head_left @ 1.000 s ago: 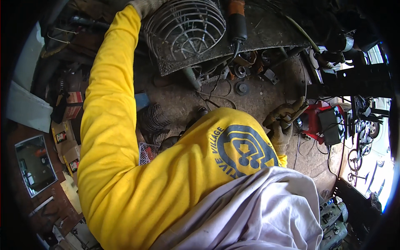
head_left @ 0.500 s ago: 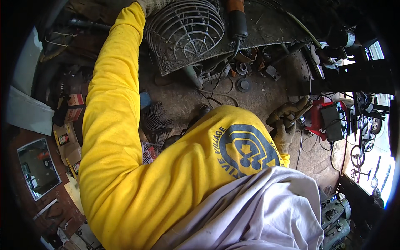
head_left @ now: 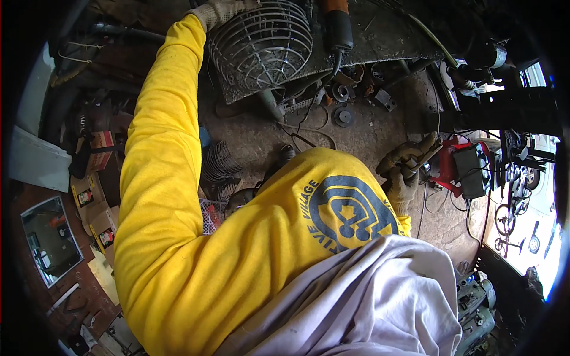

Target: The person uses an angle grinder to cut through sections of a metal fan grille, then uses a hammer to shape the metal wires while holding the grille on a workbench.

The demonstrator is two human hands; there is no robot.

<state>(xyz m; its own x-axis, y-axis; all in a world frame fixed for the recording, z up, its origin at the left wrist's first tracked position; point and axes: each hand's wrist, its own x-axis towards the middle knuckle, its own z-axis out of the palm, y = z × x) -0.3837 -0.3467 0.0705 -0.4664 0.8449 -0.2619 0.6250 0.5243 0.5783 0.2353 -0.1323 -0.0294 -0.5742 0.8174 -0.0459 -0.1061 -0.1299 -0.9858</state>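
Observation:
My left hand (head_left: 224, 10), in a knitted work glove, grips the upper left rim of a round, domed metal wire cage (head_left: 267, 47). The cage rests on a dark, grimy metal table (head_left: 380, 50); its top is cut off by the picture's edge. To its right lies an orange and black power tool (head_left: 338, 29), like an angle grinder, with a cord. Away to the right, beyond my knee, my gloved right hand (head_left: 407, 169) is closed around what looks like a welding electrode holder (head_left: 428, 148). A thin rod rises from it; the glove hides most of the holder.
Under the table lie a grey disc (head_left: 343, 117), loose metal parts and cables. Coiled wire rings (head_left: 219, 161) stand beside my left leg. A red and black machine (head_left: 469, 169) with cables is at right. Cardboard boxes (head_left: 95, 202) and a framed mirror (head_left: 52, 240) are at left.
My left hand has come slightly down into view, and the wire cage has turned and shifted a little left. My right hand has barely moved.

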